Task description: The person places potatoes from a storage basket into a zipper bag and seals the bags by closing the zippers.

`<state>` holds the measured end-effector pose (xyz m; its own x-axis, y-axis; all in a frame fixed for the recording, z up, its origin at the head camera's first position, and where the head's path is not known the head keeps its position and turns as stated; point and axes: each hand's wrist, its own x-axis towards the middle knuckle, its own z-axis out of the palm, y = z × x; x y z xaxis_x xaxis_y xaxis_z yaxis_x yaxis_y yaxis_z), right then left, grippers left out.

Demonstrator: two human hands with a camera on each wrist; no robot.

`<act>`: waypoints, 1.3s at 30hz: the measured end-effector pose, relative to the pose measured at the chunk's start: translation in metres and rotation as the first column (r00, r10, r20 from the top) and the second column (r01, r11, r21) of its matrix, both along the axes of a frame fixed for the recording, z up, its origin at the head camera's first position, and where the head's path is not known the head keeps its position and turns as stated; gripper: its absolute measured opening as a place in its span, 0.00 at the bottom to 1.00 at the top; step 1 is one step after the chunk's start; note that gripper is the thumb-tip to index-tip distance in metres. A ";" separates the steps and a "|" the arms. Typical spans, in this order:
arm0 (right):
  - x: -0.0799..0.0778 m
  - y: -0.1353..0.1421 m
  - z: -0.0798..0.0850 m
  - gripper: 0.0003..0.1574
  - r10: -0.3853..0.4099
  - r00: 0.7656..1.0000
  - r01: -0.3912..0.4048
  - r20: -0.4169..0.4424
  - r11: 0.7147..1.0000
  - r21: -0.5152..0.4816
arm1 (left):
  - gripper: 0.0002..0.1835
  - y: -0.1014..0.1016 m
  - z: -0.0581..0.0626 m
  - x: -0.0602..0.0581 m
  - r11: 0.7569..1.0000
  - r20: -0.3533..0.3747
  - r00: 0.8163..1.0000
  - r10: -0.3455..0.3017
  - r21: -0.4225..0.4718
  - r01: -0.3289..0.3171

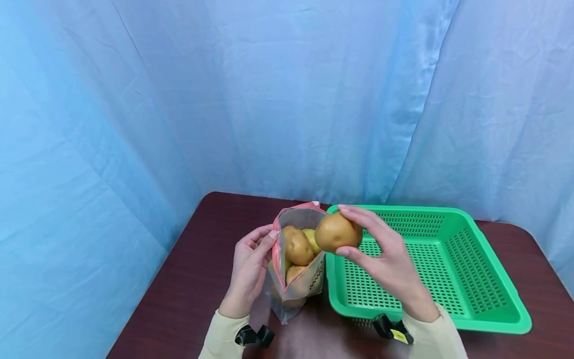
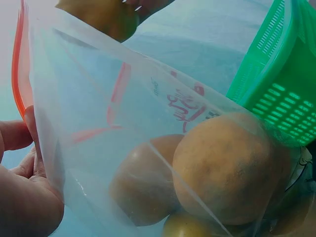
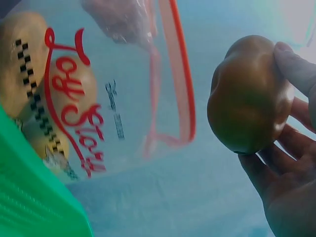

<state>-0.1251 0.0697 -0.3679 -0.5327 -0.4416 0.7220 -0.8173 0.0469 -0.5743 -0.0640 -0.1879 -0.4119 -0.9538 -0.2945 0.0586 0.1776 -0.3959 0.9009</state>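
My left hand [image 1: 249, 267] pinches the pink-red rim of a clear zip bag [image 1: 317, 279] at its left side, and the bag's mouth gapes. Several brown potatoes [image 1: 298, 247] and a yellowish round item [image 1: 311, 239] lie inside; red lettering and a checkered strip show on the bag in the right wrist view. In my right hand [image 1: 390, 254] a brown, lumpy potato [image 1: 337, 233] is gripped between thumb and fingers. It is held just right of the bag's mouth, above the left rim of the green basket. The right wrist view shows this potato [image 3: 252, 94] apart from the bag.
A green perforated plastic basket [image 1: 498, 264] stands on the dark brown table [image 1: 188, 279], close beside the bag on its right. Light blue curtains [image 1: 287, 99] hang behind the table and along its left side.
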 end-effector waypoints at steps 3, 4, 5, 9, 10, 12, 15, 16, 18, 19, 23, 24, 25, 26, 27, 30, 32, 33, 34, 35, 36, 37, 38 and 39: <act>0.000 -0.012 0.000 0.38 0.033 0.999 -0.033 -0.025 0.999 -0.006 | 0.09 0.000 0.000 0.000 1.000 0.001 1.000 -0.005 0.003 0.005; 0.000 -0.016 0.000 0.38 0.039 0.999 -0.039 -0.033 0.999 -0.003 | 0.09 0.000 0.000 0.000 1.000 0.001 1.000 -0.006 0.005 0.006; 0.001 -0.019 0.000 0.38 0.046 0.998 -0.045 -0.032 0.999 0.006 | 0.09 0.000 0.000 0.000 1.000 0.002 1.000 -0.005 0.006 0.005; 0.001 -0.032 -0.002 0.39 0.054 0.998 -0.052 -0.040 0.997 0.049 | 0.08 -0.001 0.000 0.000 1.000 0.009 1.000 0.002 0.007 -0.002; 0.000 -0.034 -0.002 0.39 0.051 0.998 -0.048 -0.048 0.997 0.058 | 0.08 -0.001 -0.001 0.000 1.000 0.013 1.000 0.000 0.005 0.000; -0.001 -0.039 -0.004 0.39 0.054 0.997 -0.050 -0.057 0.996 0.070 | 0.09 -0.001 -0.001 -0.001 1.000 0.016 1.000 -0.008 0.002 0.008; -0.003 -0.045 -0.007 0.40 0.070 0.995 -0.063 -0.071 0.994 0.091 | 0.10 -0.001 -0.002 -0.001 1.000 0.017 1.000 -0.015 -0.008 0.016; -0.003 -0.046 -0.008 0.40 0.073 0.994 -0.066 -0.076 0.993 0.101 | 0.10 -0.001 -0.003 -0.001 1.000 0.018 1.000 -0.016 -0.010 0.017; -0.004 -0.049 -0.012 0.40 0.082 0.993 -0.072 -0.082 0.990 0.122 | 0.11 -0.002 -0.003 0.000 1.000 0.020 1.000 -0.013 -0.011 0.013; -0.004 -0.049 -0.014 0.40 0.084 0.993 -0.072 -0.088 0.989 0.133 | 0.11 -0.002 -0.003 0.000 1.000 0.021 1.000 -0.010 -0.012 0.010; -0.004 -0.051 -0.019 0.39 0.081 0.988 -0.059 -0.135 0.985 0.160 | 0.11 -0.003 -0.002 0.000 1.000 0.023 1.000 -0.006 -0.015 0.006; -0.005 -0.051 -0.020 0.38 0.078 0.985 -0.052 -0.151 0.984 0.172 | 0.12 -0.003 -0.002 -0.001 1.000 0.021 1.000 -0.004 -0.017 0.004; -0.005 -0.051 -0.021 0.38 0.073 0.982 -0.040 -0.176 0.982 0.184 | 0.12 -0.004 -0.002 -0.001 1.000 0.020 1.000 -0.003 -0.020 0.003; -0.005 -0.052 -0.022 0.38 0.068 0.978 -0.028 -0.198 0.980 0.197 | 0.12 -0.004 -0.001 -0.001 1.000 0.019 1.000 -0.002 -0.024 0.002; -0.005 -0.052 -0.023 0.38 0.062 0.975 -0.015 -0.214 0.977 0.214 | 0.13 -0.005 -0.001 -0.001 1.000 0.017 1.000 0.000 -0.026 0.000; -0.005 -0.051 -0.024 0.39 0.058 0.963 0.015 -0.264 0.964 0.266 | 0.14 -0.006 -0.001 -0.001 1.000 0.011 1.000 0.001 -0.020 -0.001; -0.005 -0.050 -0.025 0.38 0.064 0.959 0.021 -0.278 0.956 0.293 | 0.14 -0.007 0.000 -0.001 1.000 0.009 1.000 0.001 -0.013 -0.001; -0.005 -0.049 -0.025 0.37 0.069 0.958 0.018 -0.278 0.955 0.297 | 0.13 -0.008 0.000 -0.002 1.000 0.009 1.000 0.002 -0.008 -0.002; -0.005 -0.048 -0.026 0.36 0.073 0.958 0.011 -0.277 0.957 0.288 | 0.13 -0.008 0.000 -0.002 1.000 0.008 1.000 0.005 -0.002 -0.005; -0.005 -0.048 -0.026 0.35 0.074 0.958 0.002 -0.275 0.964 0.266 | 0.12 -0.008 0.001 -0.002 1.000 0.007 1.000 0.009 0.001 -0.009; -0.005 -0.047 -0.026 0.33 0.067 0.959 -0.002 -0.276 0.973 0.231 | 0.11 -0.009 0.001 -0.002 1.000 0.008 1.000 0.015 0.002 -0.015; -0.006 -0.046 -0.027 0.32 0.048 0.960 0.004 -0.276 0.982 0.187 | 0.11 -0.010 0.001 -0.002 1.000 0.009 1.000 0.021 0.003 -0.021; -0.006 -0.046 -0.027 0.31 0.016 0.962 0.023 -0.274 0.990 0.137 | 0.10 -0.010 0.001 -0.002 1.000 0.010 1.000 0.026 0.004 -0.026; -0.006 -0.044 -0.028 0.30 -0.025 0.964 0.049 -0.263 0.995 0.084 | 0.10 -0.010 0.002 -0.002 1.000 0.011 0.999 0.030 0.001 -0.030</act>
<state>-0.1308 0.0254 -0.3957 -0.3474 -0.4937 0.7972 -0.9352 0.1210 -0.3327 -0.0657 -0.1982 -0.4102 -0.9452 -0.3231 0.0473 0.1790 -0.3918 0.9024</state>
